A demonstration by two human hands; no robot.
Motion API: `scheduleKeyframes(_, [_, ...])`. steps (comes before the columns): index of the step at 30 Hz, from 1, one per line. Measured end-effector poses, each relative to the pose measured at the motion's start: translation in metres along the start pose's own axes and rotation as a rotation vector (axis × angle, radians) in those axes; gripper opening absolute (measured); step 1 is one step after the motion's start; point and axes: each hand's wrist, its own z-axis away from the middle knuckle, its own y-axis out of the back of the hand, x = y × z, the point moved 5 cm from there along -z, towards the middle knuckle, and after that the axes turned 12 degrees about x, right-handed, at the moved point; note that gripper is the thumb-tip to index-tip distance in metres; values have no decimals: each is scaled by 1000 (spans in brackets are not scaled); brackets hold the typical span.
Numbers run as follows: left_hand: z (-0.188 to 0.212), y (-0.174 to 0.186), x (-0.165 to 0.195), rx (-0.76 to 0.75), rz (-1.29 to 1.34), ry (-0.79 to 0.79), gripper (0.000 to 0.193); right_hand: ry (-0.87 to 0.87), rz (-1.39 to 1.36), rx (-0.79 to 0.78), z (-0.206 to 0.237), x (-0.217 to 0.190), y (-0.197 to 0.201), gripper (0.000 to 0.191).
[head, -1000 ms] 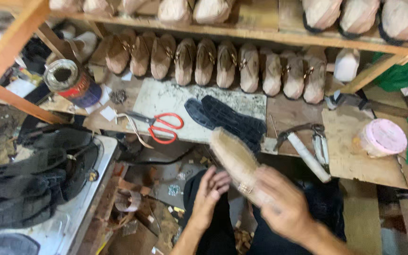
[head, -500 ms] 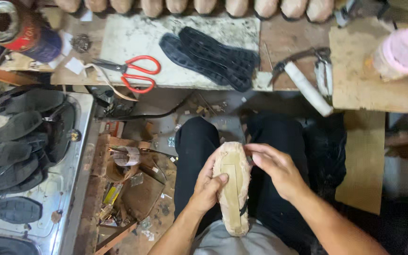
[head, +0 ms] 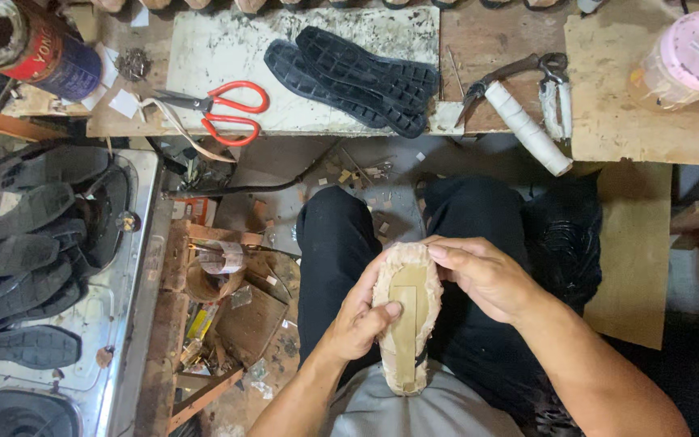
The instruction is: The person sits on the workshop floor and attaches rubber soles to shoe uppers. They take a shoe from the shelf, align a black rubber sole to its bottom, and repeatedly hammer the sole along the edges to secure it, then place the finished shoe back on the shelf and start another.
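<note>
Tan and fuzzy-edged, the lasted shoe upper [head: 406,320] lies sole-up over your lap, between your black-trousered knees. Your left hand [head: 357,320] grips its left edge, thumb across the bottom, and your right hand [head: 487,275] clasps the toe end, so both hands close on it from either side. Beyond your knees runs a scuffed wooden workbench [head: 649,121] bearing two black rubber outsoles [head: 353,77], one pair of red-handled scissors [head: 224,109], one pair of lasting pincers [head: 519,97], one pink-lidded jar [head: 685,61] and one open can [head: 22,44]. To your left, several dark soles [head: 26,267] are heaped on a metal tray [head: 123,356]; scraps litter the floor [head: 382,174].
</note>
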Motion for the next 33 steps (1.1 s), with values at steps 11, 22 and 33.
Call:
scheduleKeyframes(11, [-21,12,-9,-34,46,-3,66,156,115,122,-10,42,19,36])
scheduleKeyframes(22, [-46,43,-22,359,310,260,49,444,641,293,-54,-53,8,29])
scheduleKeyframes(33, [-50,38,12,315,525,378,51,1028,1347,427,-153,-166,-68,28])
